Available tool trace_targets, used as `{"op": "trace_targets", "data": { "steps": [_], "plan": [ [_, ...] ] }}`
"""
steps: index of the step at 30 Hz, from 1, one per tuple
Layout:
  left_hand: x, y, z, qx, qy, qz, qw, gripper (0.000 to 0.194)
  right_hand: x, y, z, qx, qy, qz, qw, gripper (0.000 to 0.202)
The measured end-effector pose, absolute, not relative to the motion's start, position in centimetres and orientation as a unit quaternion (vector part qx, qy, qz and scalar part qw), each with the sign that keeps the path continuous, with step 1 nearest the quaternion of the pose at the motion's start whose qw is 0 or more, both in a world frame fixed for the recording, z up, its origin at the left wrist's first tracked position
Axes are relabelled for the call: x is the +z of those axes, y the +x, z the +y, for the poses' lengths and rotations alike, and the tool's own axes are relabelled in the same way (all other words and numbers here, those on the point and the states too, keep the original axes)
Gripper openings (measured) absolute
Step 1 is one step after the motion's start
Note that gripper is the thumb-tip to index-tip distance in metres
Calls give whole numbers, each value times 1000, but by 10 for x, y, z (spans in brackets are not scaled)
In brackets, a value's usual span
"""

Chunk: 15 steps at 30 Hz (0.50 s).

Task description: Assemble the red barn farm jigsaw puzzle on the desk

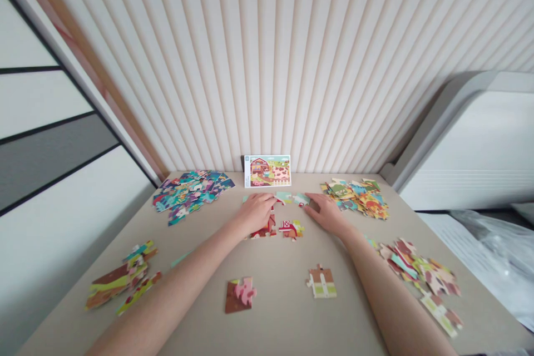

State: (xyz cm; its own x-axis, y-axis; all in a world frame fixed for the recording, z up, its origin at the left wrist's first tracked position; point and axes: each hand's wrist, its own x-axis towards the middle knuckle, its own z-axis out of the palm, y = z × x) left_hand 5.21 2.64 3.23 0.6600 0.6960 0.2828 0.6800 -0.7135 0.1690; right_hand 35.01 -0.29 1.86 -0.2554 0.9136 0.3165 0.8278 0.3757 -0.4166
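Observation:
My left hand (257, 211) lies over joined red barn pieces (267, 227) at the back middle of the table, its fingertips at their upper right edge. My right hand (324, 212) touches a pale sky piece (301, 199) with its fingertips, thumb and index finger a little apart. Between the hands sits another sky piece (283, 197). A red and green piece (291, 229) lies just below. Nearer to me are a pink pig piece (241, 295) and a white fence piece (321, 282). The picture card (267, 171) stands upright behind my hands.
Purple and teal pieces (194, 192) are piled at the back left, yellow and orange ones (359, 197) at the back right. Farm pieces lie at the left (125, 278) and right (421, 272). A pleated panel (267, 67) rises behind the table (283, 322).

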Motion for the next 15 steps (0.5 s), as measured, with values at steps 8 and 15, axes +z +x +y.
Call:
{"op": "trace_targets", "data": {
  "steps": [8,15],
  "plan": [
    [36,52,24,145,913,382,24,42,15,353,1,74,-558,-788,250,36],
    [40,52,21,135,913,384,21,43,8,370,4,65,-557,-794,234,36]
  ]
}}
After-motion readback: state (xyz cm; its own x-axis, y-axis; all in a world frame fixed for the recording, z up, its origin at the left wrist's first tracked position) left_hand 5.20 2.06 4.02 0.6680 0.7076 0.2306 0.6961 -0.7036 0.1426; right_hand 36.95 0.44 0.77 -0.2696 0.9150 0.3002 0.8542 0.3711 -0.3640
